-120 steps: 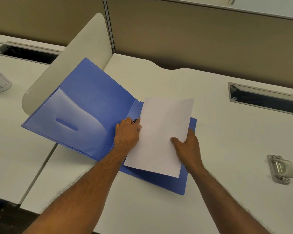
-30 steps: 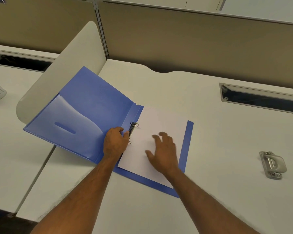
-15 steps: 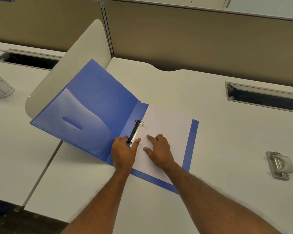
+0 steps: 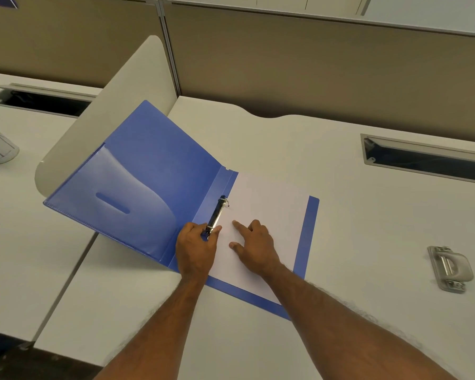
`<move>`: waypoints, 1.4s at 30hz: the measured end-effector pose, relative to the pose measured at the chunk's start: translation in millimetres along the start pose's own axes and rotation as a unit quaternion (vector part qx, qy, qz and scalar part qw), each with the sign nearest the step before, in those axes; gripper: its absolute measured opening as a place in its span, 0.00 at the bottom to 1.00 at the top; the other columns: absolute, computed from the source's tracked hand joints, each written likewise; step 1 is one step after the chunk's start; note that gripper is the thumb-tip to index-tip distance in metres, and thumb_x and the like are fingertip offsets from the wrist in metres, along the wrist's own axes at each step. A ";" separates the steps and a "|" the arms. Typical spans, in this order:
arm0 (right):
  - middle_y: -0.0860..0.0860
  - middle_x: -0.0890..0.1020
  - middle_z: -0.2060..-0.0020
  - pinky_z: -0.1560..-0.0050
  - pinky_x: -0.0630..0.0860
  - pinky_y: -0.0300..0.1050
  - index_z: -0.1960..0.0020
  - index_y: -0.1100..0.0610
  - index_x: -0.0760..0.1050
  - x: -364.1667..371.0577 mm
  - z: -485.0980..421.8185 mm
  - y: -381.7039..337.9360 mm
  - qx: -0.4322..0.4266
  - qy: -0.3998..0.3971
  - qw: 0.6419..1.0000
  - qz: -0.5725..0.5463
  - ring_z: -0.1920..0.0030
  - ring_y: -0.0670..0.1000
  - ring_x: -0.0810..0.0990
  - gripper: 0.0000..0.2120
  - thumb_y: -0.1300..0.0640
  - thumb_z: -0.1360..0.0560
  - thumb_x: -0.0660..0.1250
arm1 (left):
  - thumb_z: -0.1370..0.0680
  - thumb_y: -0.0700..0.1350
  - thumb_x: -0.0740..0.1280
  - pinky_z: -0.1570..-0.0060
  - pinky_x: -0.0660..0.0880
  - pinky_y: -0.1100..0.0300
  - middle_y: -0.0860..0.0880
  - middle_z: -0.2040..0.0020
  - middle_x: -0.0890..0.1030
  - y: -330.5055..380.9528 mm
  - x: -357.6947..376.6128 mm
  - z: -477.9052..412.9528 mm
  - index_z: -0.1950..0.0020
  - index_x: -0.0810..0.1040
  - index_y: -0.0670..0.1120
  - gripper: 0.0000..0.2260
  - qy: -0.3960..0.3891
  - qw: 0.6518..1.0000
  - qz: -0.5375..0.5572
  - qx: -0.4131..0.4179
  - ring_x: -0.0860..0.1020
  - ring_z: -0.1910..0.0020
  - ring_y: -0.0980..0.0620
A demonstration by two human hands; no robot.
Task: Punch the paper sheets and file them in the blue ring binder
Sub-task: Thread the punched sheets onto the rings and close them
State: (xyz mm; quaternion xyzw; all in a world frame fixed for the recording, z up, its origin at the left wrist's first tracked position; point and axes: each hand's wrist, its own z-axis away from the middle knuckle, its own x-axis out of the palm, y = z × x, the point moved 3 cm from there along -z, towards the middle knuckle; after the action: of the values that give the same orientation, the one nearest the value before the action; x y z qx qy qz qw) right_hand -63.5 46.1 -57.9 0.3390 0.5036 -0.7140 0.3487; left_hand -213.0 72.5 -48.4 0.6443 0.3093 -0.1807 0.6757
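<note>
Filing step: paper (image 4: pixel 269 215) lies in the open blue binder (image 4: pixel 159 171) mid-desk. Left hand (image 4: pixel 195 249) pinches the ring clip's (image 4: pixel 217 213) near end, right hand (image 4: pixel 254 241) presses flat, fingers spread. Next, probably snap rings closed.

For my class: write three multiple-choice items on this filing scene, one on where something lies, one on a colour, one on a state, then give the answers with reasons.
1. Where is the hole punch?
A. On the desk, right of the binder
B. Inside the binder
C. In the left hand

2. What colour is the ring binder?
A. Red
B. Blue
C. Black

3. How is the binder?
A. Closed
B. Standing upright
C. Open, with paper inside

Answers: 1 A, it lies alone on the desk; 2 B, both covers are blue; 3 C, the right hand presses the sheet while the left hand is at the rings.
</note>
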 end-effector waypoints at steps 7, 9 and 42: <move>0.51 0.70 0.38 0.36 0.68 0.45 0.24 0.45 0.58 0.6 -1.0 1.6 -0.001 0.002 1.000 -0.012 0.39 0.51 0.68 0.28 0.41 0.22 0.60 | 0.21 0.49 0.64 0.59 0.72 0.61 0.44 0.53 0.83 19.4 -1.0 -32.3 0.48 0.81 0.40 0.13 -0.044 0.998 -0.039 -0.005 0.80 0.56 0.48; 0.51 0.70 0.38 0.36 0.68 0.45 0.24 0.45 0.58 0.9 -1.5 2.7 0.000 0.001 1.000 -0.015 0.39 0.51 0.68 0.28 0.41 0.22 0.60 | 0.22 0.49 0.66 0.57 0.74 0.58 0.44 0.50 0.83 29.2 3.4 -45.4 0.46 0.81 0.40 0.13 -0.095 0.991 -0.093 -0.002 0.80 0.54 0.47; 0.50 0.72 0.42 0.39 0.66 0.46 0.28 0.43 0.64 -17.9 -9.7 23.6 -0.012 -0.040 0.999 -0.019 0.40 0.52 0.71 0.27 0.45 0.25 0.67 | 0.29 0.50 0.75 0.69 0.77 0.58 0.46 0.65 0.80 37.9 15.7 -61.0 0.61 0.80 0.42 0.12 -0.193 0.969 -0.118 -0.102 0.78 0.69 0.49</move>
State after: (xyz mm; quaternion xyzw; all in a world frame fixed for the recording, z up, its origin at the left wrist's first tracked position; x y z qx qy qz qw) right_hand -33.0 52.2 -56.9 0.2966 0.5042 -0.7274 0.3588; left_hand -188.2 138.8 -28.5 0.4838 0.2632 -0.3473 0.7590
